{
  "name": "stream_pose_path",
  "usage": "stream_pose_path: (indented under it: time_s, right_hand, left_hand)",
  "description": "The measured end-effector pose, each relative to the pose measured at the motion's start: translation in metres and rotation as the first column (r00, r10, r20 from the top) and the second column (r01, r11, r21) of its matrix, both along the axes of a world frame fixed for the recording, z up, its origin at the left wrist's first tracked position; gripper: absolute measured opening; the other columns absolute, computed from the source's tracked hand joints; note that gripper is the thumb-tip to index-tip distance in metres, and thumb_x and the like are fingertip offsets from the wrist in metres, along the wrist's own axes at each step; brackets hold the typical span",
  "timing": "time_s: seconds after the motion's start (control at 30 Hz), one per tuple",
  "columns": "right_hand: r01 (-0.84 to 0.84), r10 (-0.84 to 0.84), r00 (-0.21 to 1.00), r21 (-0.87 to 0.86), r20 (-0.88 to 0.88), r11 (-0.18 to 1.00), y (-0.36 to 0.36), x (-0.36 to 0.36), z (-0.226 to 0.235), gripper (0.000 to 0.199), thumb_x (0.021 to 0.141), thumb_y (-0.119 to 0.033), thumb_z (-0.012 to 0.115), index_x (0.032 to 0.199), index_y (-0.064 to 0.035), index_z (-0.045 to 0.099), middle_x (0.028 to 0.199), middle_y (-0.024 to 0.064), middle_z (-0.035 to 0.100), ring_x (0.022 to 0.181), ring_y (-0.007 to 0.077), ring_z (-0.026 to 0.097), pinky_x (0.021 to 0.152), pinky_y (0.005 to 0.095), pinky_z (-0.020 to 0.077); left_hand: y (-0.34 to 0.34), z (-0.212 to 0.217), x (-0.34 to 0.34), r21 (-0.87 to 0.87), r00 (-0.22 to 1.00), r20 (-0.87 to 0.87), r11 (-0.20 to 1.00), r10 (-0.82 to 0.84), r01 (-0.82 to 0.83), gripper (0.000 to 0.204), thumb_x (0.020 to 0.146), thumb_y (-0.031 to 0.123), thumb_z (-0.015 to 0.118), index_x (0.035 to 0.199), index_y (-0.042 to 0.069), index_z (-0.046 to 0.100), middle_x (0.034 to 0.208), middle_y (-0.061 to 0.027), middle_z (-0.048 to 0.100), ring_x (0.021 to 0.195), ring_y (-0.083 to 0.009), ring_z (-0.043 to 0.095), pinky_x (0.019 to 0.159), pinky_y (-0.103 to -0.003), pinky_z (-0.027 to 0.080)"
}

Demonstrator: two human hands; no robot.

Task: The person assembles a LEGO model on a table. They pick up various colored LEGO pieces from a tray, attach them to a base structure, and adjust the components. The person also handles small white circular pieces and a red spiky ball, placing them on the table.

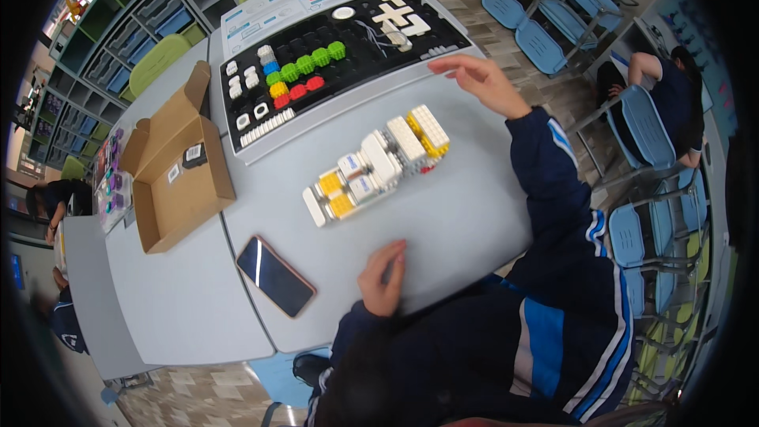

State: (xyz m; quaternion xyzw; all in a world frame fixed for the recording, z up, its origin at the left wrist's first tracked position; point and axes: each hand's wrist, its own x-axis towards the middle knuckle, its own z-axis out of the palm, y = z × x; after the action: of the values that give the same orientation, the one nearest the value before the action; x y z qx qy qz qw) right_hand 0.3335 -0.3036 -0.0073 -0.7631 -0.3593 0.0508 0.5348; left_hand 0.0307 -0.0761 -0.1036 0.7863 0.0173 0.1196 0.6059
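Observation:
A model built from white, yellow and grey toy bricks (379,160) lies slantwise on the light grey table, with a bit of red under its far end. My right hand (484,85) is raised beyond its upper right end, near the parts tray, fingers stretched out and holding nothing. Close to the near table edge, my left hand (383,278) is loosely bent, a gap showing between thumb and forefinger, with nothing seen in it. Neither hand touches the model. The black parts tray (356,55) holds green, red, yellow, blue and white pieces, plus a coiled cable.
A dark-screened phone (276,276) lies at the left of the model. Further left stands an open cardboard box (182,190) with a small black item inside. A printed sheet (296,0) is behind the tray. Blue chairs (540,41) and another person (664,103) are at the right.

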Motion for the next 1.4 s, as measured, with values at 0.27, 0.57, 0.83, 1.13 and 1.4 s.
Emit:
stream_pose_path:
  time_s: [0.27, 0.57, 0.83, 1.13, 1.4]
  right_hand:
    - [-0.040, 0.063, 0.986, 0.149, -0.154, 0.988, 0.000, -0.079, -0.090, 0.094, 0.079, -0.037, 0.080, 0.153, -0.0122, 0.027, 0.149, 0.0106, 0.040, 0.139, 0.0232, 0.035, 0.113, 0.0396, 0.0297]
    - [0.239, -0.238, 0.971, -0.035, 0.037, 0.970, 0.026, -0.105, -0.108, 0.100, 0.063, -0.024, 0.089, 0.146, -0.0065, 0.036, 0.137, 0.0169, 0.049, 0.128, 0.0323, 0.045, 0.109, 0.0393, 0.0342]
    - [0.517, -0.528, 0.799, 0.120, 0.288, 0.848, 0.057, -0.120, -0.103, 0.094, 0.061, -0.023, 0.086, 0.141, -0.0028, 0.040, 0.129, 0.0200, 0.055, 0.119, 0.0390, 0.049, 0.101, 0.0435, 0.0410]
    - [0.570, -0.579, 0.781, 0.111, 0.235, 0.814, 0.066, -0.118, -0.121, 0.064, 0.063, -0.011, 0.077, 0.121, -0.0001, 0.053, 0.121, 0.0181, 0.055, 0.112, 0.0404, 0.047, 0.099, 0.0455, 0.0392]
    - [0.581, -0.601, 0.758, 0.157, 0.254, 0.799, 0.070, -0.121, -0.118, 0.065, 0.062, -0.008, 0.076, 0.122, -0.0001, 0.053, 0.124, 0.0151, 0.053, 0.114, 0.0392, 0.043, 0.100, 0.0468, 0.0363]
  left_hand:
    - [-0.006, -0.005, -0.005, -0.019, 0.990, 0.129, 0.998, 0.059, -0.057, 0.020, 0.091, 0.001, 0.062, 0.110, -0.002, 0.066, 0.106, -0.0115, 0.068, 0.098, -0.0198, 0.064, 0.090, -0.030, 0.048]
    - [-0.004, -0.004, -0.001, 0.273, 0.898, 0.377, 0.900, 0.226, -0.341, 0.047, 0.081, 0.013, 0.074, 0.124, 0.000, 0.058, 0.132, -0.0167, 0.056, 0.122, -0.0289, 0.052, 0.098, -0.038, 0.041]
    - [0.000, 0.004, 0.082, 0.579, 0.815, 0.566, 0.644, 0.123, -0.499, 0.100, 0.069, 0.038, 0.084, 0.145, -0.001, 0.032, 0.144, -0.0197, 0.042, 0.131, -0.0337, 0.043, 0.115, -0.054, 0.017]
    - [0.000, -0.004, 0.108, 0.576, 0.810, 0.558, 0.617, 0.183, -0.536, 0.098, 0.069, 0.035, 0.083, 0.144, -0.003, 0.032, 0.140, -0.0201, 0.048, 0.127, -0.0328, 0.048, 0.113, -0.053, 0.025]
    - [0.001, -0.002, 0.107, 0.502, 0.786, 0.593, 0.683, 0.175, -0.530, 0.088, 0.068, 0.031, 0.082, 0.140, 0.001, 0.041, 0.142, -0.0218, 0.046, 0.131, -0.0337, 0.046, 0.109, -0.051, 0.032]
